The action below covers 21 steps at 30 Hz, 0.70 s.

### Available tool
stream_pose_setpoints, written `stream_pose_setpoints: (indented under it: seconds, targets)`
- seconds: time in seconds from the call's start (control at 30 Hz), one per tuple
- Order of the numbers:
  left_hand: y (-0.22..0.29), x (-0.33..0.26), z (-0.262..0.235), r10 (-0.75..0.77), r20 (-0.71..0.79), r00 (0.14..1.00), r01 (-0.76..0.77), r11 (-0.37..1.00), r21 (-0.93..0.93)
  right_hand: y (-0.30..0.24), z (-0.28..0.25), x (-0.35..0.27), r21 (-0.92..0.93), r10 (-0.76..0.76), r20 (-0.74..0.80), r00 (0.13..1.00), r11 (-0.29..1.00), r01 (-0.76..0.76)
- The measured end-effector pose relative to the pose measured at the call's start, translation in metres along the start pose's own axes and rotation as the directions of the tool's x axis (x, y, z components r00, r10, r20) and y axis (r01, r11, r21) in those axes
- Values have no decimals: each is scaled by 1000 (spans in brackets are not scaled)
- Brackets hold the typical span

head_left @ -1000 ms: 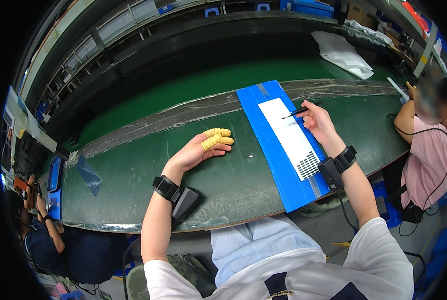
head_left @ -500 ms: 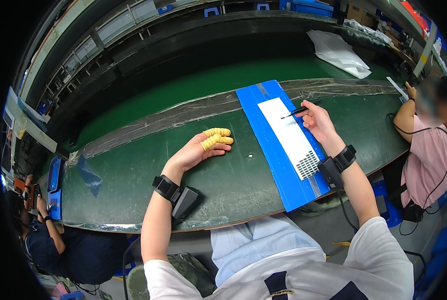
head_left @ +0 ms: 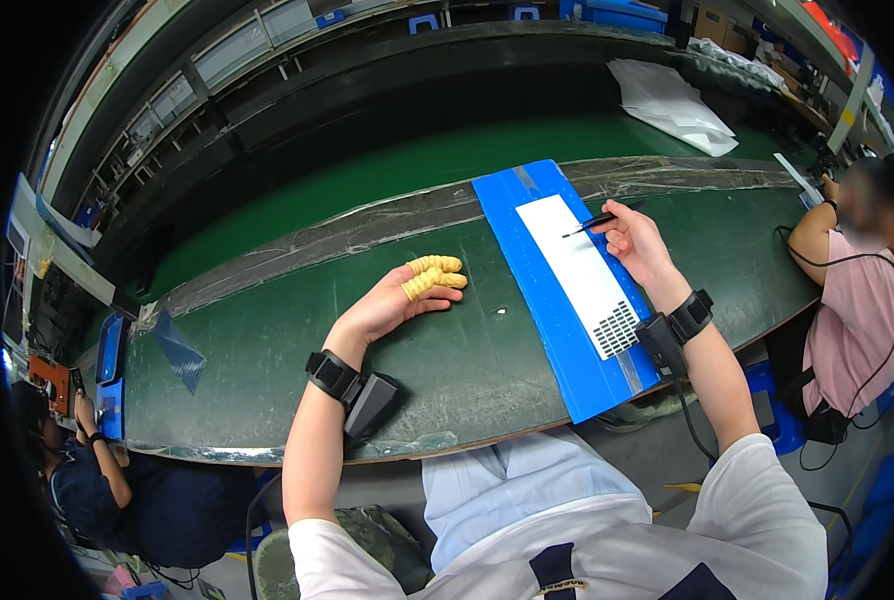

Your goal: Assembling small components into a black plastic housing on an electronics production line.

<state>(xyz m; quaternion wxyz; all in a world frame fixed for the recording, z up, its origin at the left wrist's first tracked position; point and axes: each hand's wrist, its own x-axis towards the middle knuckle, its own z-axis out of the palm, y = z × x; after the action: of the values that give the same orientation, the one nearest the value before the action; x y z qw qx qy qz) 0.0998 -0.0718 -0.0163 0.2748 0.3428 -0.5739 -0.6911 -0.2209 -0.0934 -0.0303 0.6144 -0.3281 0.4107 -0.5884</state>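
Observation:
My right hand (head_left: 635,243) is closed round a slim black pen-like tool (head_left: 601,219), whose tip points left over a white sheet (head_left: 557,240). Rows of small black rectangles (head_left: 615,330) fill the sheet's near end; the rest of it is blank. Beneath the sheet lies a long blue board (head_left: 567,375), set across the green table. Left of the board, my left hand (head_left: 407,292) rests low over the tabletop, its fingers stretched out and holding nothing I can see. Ribbed yellow finger cots cover some of its fingers. A tiny pale scrap (head_left: 501,311) sits between that hand and the board.
Beyond the table's dark taped edge (head_left: 357,222) runs a green belt-like surface (head_left: 387,180) with white sheeting (head_left: 672,105) on it. A blue strip (head_left: 180,352) lies at the table's left. People sit at either side (head_left: 857,320). Cabled black devices are strapped to both my wrists.
The white sheeting beyond the table has shifted slightly left. The people at both sides have moved a little. Both my hands and the tool stay where they were.

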Motion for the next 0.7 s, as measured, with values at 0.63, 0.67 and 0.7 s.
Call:
stream_pose_setpoints:
  seconds: [0.63, 0.67, 0.7]
  targets:
    - [0, 0, 0, 5, 8, 1000, -5, 1000, 8, -1, 3, -1, -3, 16, -22, 1000, 1000, -16]
    - [0, 0, 0, 5, 8, 1000, -5, 1000, 8, -1, 3, -1, -3, 16, -22, 1000, 1000, -16]
    - [0, 0, 0, 3, 8, 1000, -3, 1000, 9, -1, 2, -1, 3, 16, -18, 1000, 1000, -16]
